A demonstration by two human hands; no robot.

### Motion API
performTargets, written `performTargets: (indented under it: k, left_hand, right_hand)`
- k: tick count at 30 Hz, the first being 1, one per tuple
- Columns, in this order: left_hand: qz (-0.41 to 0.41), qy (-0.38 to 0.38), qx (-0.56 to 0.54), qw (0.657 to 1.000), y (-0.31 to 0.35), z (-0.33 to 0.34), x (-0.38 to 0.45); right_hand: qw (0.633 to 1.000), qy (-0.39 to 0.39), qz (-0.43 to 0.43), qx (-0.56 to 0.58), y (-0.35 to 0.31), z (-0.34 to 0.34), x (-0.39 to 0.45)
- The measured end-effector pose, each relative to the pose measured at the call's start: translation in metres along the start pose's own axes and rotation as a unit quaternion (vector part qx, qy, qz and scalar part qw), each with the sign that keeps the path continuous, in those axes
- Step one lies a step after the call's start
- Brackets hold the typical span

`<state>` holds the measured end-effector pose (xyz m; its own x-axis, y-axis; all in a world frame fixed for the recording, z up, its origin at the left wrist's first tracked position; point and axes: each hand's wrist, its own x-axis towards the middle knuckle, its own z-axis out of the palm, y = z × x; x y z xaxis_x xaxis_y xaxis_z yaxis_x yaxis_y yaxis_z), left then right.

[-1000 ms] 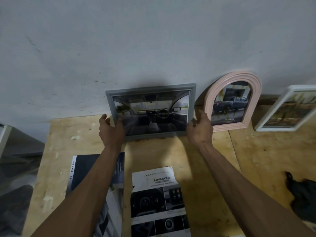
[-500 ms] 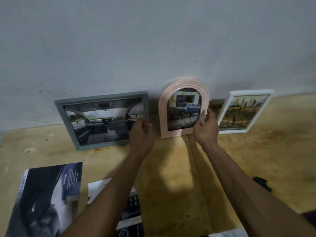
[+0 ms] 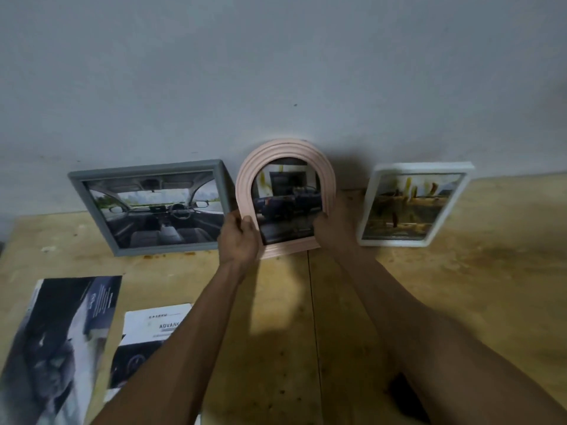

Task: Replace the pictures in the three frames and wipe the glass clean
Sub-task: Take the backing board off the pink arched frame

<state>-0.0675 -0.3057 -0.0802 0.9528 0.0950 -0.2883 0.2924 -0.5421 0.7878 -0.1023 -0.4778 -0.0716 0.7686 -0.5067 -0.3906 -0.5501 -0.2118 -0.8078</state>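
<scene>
Both hands have shifted from the grey frame (image 3: 153, 207): left hand (image 3: 239, 237) and right hand (image 3: 333, 228) now pinch the light, breakable-glassed pink arched frame (image 3: 285, 154) by its sides at the surface's back edge.

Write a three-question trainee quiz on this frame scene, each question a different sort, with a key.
1. True or false: both hands grip the pink arched frame.
2. Multiple choice: which frame leans on the wall to the right of the arched one? A) grey frame B) white frame C) black frame
3. Fill in: the picture in the grey frame shows a car's ____.

Key:
1. True: the left hand holds its left side, the right hand its right side.
2. B, the white frame.
3. Interior, with steering wheel and seats.
</scene>
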Motion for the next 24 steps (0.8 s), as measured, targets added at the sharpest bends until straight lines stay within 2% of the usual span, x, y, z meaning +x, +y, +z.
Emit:
performTargets:
  k: [5, 9, 15, 20, 24]
  left_hand:
    - [-0.026, 0.063, -0.087, 0.994, -0.001, -0.015, -0.031]
    - [-0.094, 0.081, -0.213, 0.969, -0.004, -0.032, -0.058]
    - [-0.114, 0.097, -0.243, 0.958, -0.018, -0.062, -0.103]
    - [-0.134, 0.096, -0.283, 0.945, -0.045, -0.083, -0.140]
    - [-0.161, 0.088, -0.299, 0.937, -0.070, -0.088, -0.164]
  right_hand:
    - [0.999, -0.016, -0.033, -0.009, 0.004, -0.016, -0.023]
    - [0.997, 0.004, -0.068, 0.021, 0.007, -0.021, -0.050]
    - [0.994, -0.040, -0.040, 0.096, 0.021, -0.026, -0.106]
    - [0.994, -0.018, -0.033, 0.101, 0.041, -0.022, -0.149]
    - [0.984, -0.087, 0.015, 0.156, 0.056, -0.031, -0.183]
